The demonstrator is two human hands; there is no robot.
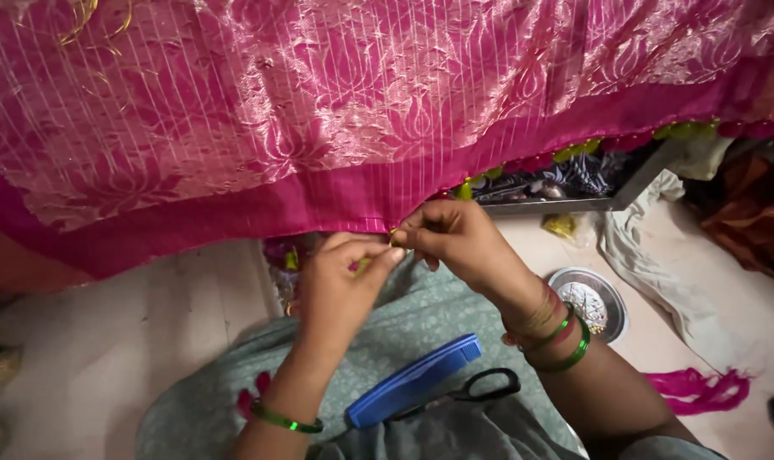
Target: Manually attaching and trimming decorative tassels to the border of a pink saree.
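Note:
A pink patterned cloth (319, 111) with a plain darker pink border hangs across the top of the view. Small yellow-green and pink tassels (574, 152) line its lower edge on the right. My left hand (340, 285) and my right hand (455, 238) meet at the border's lower edge, fingertips pinched together on the hem and on something small and yellowish there. Both wrists wear green bangles. What exactly lies between the fingertips is too small to tell.
On my grey-green lap lie a blue flat case (412, 381) and black-handled scissors (480, 389). A round metal dish of small beads (593, 300) sits on the floor to the right, near pale cloth (659, 273), pink thread (702, 388) and a metal frame (574, 203).

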